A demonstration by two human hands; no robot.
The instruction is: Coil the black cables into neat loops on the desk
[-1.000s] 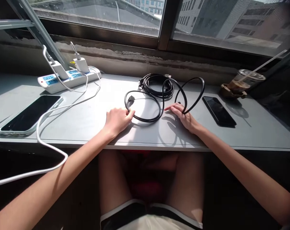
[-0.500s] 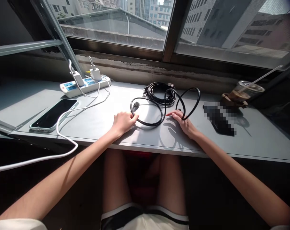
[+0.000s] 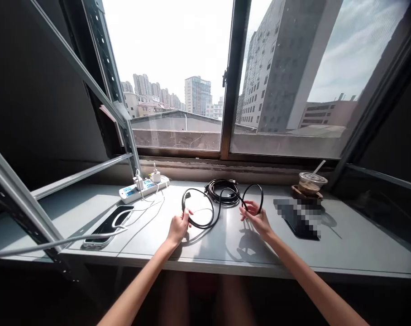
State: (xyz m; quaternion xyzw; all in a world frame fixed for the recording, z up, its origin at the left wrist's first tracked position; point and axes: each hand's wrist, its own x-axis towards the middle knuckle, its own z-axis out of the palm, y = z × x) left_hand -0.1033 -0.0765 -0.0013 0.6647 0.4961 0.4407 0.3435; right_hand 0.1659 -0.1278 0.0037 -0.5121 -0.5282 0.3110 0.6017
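A black cable [image 3: 210,225] runs in loose loops between my two hands, above the grey desk. My left hand [image 3: 179,225] is closed round the left loop, and a dark plug [image 3: 187,195] shows just above it. On the right, my right hand [image 3: 256,216] holds the cable where a smaller loop stands up, its fingers curled and partly hidden behind the cable. Behind the held cable lies a second coiled black cable [image 3: 222,192] with its connectors at the edge of the coil.
At the left are a white power strip [image 3: 144,189] with two chargers, a phone [image 3: 107,226] under a white cord, and a metal shelf frame [image 3: 124,113]. Rightward lie a partly pixelated dark object [image 3: 303,226] and a drink cup [image 3: 310,182]. Windows rise behind the desk [image 3: 344,244].
The head view has tilted up, showing more window. My left hand has risen a little with the loop. My right hand has lifted off the desk, its fingers now more curled round the cable.
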